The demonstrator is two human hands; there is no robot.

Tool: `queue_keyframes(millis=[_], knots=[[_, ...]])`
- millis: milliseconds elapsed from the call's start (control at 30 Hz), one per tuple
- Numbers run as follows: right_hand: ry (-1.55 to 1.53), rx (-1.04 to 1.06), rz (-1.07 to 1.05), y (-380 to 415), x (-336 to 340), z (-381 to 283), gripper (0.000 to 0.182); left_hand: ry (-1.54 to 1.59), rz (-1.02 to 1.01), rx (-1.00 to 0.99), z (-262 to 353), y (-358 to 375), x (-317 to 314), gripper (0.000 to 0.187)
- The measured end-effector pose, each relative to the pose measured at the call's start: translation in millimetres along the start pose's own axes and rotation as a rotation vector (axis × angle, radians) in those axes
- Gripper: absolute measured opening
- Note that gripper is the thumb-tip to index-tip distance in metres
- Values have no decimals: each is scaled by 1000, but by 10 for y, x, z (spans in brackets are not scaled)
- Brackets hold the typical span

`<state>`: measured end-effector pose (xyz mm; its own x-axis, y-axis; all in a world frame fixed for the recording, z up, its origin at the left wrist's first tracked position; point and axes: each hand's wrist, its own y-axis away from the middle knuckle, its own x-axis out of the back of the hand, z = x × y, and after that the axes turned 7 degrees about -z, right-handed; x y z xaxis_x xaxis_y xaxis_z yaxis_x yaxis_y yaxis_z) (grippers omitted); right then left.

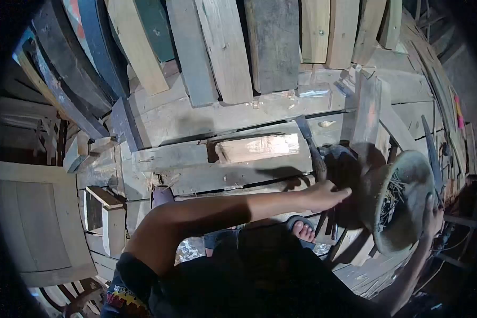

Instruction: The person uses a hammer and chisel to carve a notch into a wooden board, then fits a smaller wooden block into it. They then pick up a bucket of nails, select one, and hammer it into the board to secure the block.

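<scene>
My right hand [433,218] grips the right rim of a round, deep, dull-coloured container [421,183], which is tilted on its side. Thin pieces like nails or straw [392,199] lie inside it. My left hand [323,196] is closed, its fingers curled together left of the container; what they hold, if anything, is too small to make out. Just above that hand lies a tool with a dark handle [315,153], its lower end close to the knuckles. A pale wooden block [259,148] rests on boards to the left.
Wooden planks [273,47] stand in a row along the back. An upright post [367,114] rises behind the container, and a saw-like blade [432,151] is at the right. A panelled wooden door [32,225] and a small frame [113,228] are at the left. My sandalled foot [303,231] shows below.
</scene>
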<state>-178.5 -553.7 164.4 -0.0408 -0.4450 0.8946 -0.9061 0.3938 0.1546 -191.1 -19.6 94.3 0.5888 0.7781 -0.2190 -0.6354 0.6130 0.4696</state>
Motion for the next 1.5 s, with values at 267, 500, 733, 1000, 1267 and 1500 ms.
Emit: queue_keyframes(millis=[267, 500, 733, 1000, 1267, 1500], knots=[[28, -7, -25, -39, 154, 46, 66, -108, 229, -200, 260, 1283, 1278, 22], [-184, 545, 324, 657, 215, -1943, 42, -453, 641, -518, 433, 2093, 1997, 21], [-122, 730, -37, 1896, -1118, -3349, 38, -133, 839, -655, -4, 2169, 1818, 17], [112, 569, -365, 2210, -2279, -2772, 55, -159, 877, -676, -284, 2108, 1692, 10], [23, 239, -437, 2100, -2432, -2570, 70, -617, 914, -441, -316, 2073, 1637, 15], [192, 196, -418, 1946, -2616, -2058, 77, -659, 897, -507, -512, 2028, 1678, 19]])
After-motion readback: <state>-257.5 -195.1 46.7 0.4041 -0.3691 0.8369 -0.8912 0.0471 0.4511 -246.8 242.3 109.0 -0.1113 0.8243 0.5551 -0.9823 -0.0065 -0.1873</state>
